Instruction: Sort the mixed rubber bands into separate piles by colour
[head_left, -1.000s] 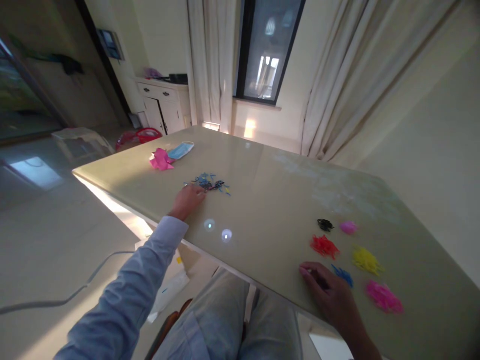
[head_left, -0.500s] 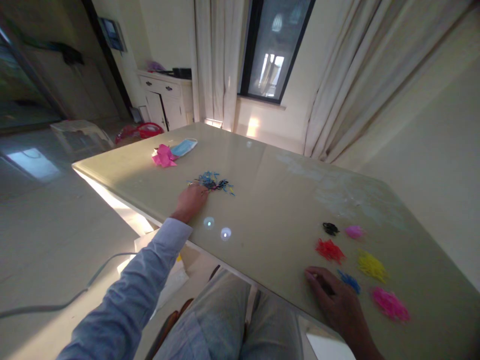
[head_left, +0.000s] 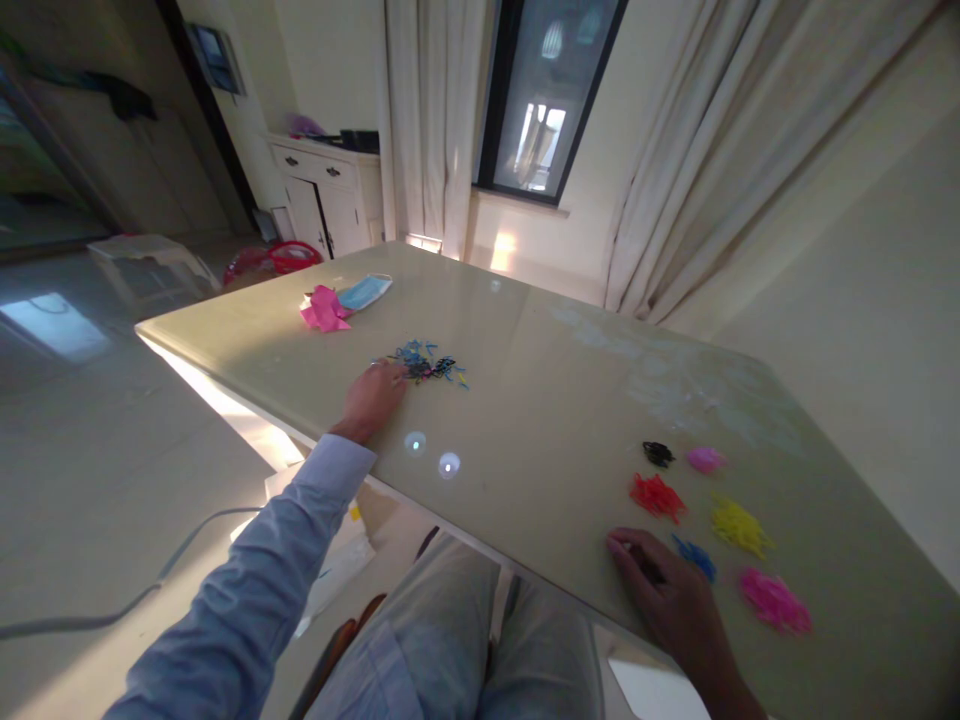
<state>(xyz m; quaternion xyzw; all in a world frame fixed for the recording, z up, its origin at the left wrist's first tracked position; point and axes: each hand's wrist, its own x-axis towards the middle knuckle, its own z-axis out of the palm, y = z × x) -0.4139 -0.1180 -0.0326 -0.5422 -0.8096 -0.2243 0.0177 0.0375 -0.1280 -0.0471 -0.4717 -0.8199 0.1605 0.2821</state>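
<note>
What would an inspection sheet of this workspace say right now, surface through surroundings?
Surface: glossy table, hazy pale patches toward its far right.
Working things: mixed pile of small pieces, mainly blue and black; at right, black pile, pale pink pile, red pile, yellow pile, blue pile, bright pink pile.
Clutter: crumpled pink item and blue face mask, far left on the table.
Hands: left hand has its fingertips at the mixed pile; right hand is curled beside the blue pile; whether either holds anything is unclear.
Cables: grey cable at lower left, off the table.
Surroundings: white cabinet, curtains, window, pale stool, red item.
</note>
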